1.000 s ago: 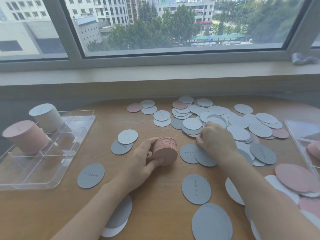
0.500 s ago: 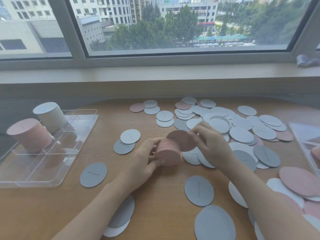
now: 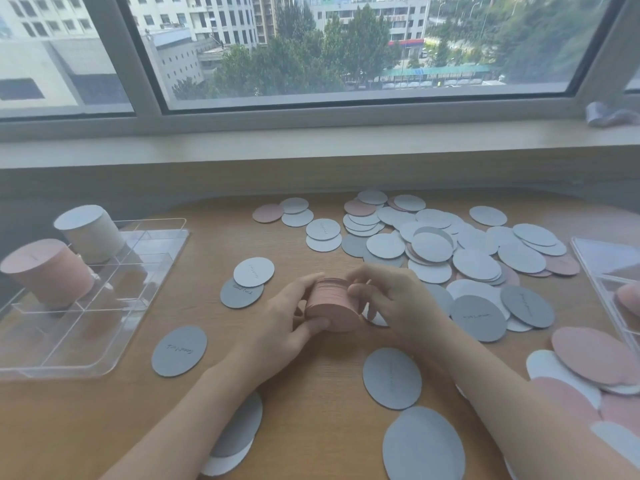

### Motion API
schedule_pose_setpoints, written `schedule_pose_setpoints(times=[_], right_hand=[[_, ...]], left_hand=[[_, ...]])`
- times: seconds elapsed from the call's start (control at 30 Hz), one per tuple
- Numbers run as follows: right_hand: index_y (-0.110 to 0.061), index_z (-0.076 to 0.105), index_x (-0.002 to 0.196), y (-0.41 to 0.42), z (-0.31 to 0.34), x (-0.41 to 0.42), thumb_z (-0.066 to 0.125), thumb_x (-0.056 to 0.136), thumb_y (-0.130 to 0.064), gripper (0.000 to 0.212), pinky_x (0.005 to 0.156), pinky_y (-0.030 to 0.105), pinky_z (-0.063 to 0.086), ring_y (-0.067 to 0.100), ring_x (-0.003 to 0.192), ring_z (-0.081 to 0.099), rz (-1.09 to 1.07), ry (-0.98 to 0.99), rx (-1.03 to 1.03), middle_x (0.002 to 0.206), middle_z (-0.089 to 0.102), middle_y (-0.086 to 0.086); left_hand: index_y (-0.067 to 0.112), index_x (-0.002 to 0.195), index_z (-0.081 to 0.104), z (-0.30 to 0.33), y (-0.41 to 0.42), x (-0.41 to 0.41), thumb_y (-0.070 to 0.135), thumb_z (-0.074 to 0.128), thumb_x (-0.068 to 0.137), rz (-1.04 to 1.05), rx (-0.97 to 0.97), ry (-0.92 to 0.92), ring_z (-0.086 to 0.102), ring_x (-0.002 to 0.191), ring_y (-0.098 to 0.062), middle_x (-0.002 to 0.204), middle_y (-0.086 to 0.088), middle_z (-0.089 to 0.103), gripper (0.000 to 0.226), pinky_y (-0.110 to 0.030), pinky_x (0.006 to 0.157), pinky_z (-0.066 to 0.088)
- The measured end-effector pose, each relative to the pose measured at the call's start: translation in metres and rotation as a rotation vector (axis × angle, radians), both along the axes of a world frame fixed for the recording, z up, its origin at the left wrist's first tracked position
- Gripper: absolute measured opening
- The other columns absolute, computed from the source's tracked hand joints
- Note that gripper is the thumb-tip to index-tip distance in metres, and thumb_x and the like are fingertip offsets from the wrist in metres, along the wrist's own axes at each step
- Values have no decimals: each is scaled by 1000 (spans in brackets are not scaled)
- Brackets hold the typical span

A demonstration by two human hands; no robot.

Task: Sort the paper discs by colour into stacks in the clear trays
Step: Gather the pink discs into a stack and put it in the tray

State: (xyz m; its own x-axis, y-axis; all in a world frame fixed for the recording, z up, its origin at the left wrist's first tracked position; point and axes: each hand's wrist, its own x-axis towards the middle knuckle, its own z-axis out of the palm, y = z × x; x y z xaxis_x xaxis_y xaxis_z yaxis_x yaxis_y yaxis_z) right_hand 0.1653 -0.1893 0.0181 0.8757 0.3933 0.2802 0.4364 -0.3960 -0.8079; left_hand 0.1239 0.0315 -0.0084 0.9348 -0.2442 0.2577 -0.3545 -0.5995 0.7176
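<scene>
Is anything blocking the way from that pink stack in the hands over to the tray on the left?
Nothing upright. Between the pink stack and the tray lie only two flat grey discs on the table, easily passed over.

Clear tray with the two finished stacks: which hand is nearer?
Left. The left hand grips the pink stack on its tray-facing side; the right hand holds the stack's far side, farther from the clear tray.

Bare tabletop (image 3: 194, 306) lane runs between clear tray (image 3: 152, 278) and pink stack; two grey discs (image 3: 247, 282) sit mid-lane. Right of tray's far side, disc pile (image 3: 450, 244) blocks.
</scene>
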Motion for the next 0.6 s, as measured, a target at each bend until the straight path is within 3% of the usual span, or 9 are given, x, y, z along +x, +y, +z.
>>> schedule_pose_setpoints(times=[0.1,0.17,0.3,0.43,0.53,0.6], right_hand=[[-20,73,105,2,-4,3,56,99,-27,19,73,14,43,7,79,59,42,-132,-141,85,66,-9],[-20,74,107,3,-4,4,50,97,-33,29,74,11,38,5,82,54,43,-161,-180,87,63,-11],[-26,72,116,-2,0,6,46,100,-37,33,78,21,40,2,89,52,33,-174,-254,92,58,-17],[-25,70,114,-26,14,16,49,102,-33,26,84,35,46,13,93,58,-213,-139,-260,103,65,-8],[-21,68,110,-59,23,29,50,100,-25,21,79,33,44,15,93,57,-443,-59,-338,104,66,-4],[-18,67,114,-84,22,36,53,99,-23,21,80,32,42,15,95,54,-513,-9,-431,108,65,-1]], left_hand=[[36,153,27,-2,0,-1,26,66,95,3,50,5,44,128,5,146,18,45,71,-14,108,34],[38,152,21,-2,0,-1,31,62,94,-2,88,-16,39,134,4,145,20,42,71,-16,111,31],[40,150,26,-1,-2,-1,36,61,90,-8,63,-5,43,129,6,138,31,44,70,-20,109,35],[40,133,50,1,-4,-2,27,71,87,9,-19,7,63,101,-12,117,23,62,52,-32,90,51],[45,117,53,5,-5,-4,18,78,86,34,-43,26,66,92,-11,107,25,64,48,-24,83,52],[40,117,55,6,-5,-4,18,79,85,38,-58,44,67,90,-11,106,20,67,46,-25,82,53]])
